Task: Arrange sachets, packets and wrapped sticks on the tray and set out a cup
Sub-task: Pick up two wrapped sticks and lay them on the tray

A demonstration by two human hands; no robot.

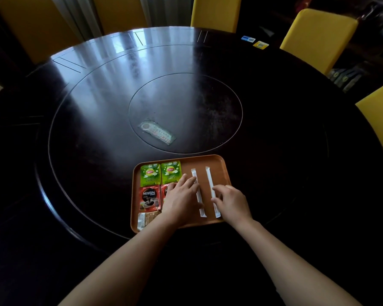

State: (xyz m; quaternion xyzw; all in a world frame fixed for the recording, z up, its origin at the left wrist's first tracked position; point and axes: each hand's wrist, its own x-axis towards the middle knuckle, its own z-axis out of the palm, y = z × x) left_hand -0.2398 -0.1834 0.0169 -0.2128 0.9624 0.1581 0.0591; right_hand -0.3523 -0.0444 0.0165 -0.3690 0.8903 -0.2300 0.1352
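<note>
An orange-brown tray (217, 161) lies on the dark round table near me. Two green tea sachets (150, 174) (171, 172) lie side by side at its far left. Below them is a red coffee packet (149, 198), and a second red packet (165, 191) is mostly hidden under my left hand (182, 198). A beige packet (147, 219) sits at the near left corner. Two white wrapped sticks lie lengthwise on the right half. My left hand's fingers rest flat against the left stick (194, 173). My right hand (231, 200) touches the right stick (209, 175) with thumb and fingertips. No cup is in view.
A clear-wrapped remote-like item (157, 131) lies on the inner turntable disc (208, 96). Yellow chairs (318, 38) stand around the far and right sides. Small blue (248, 39) and yellow (261, 44) cards sit at the table's far right edge.
</note>
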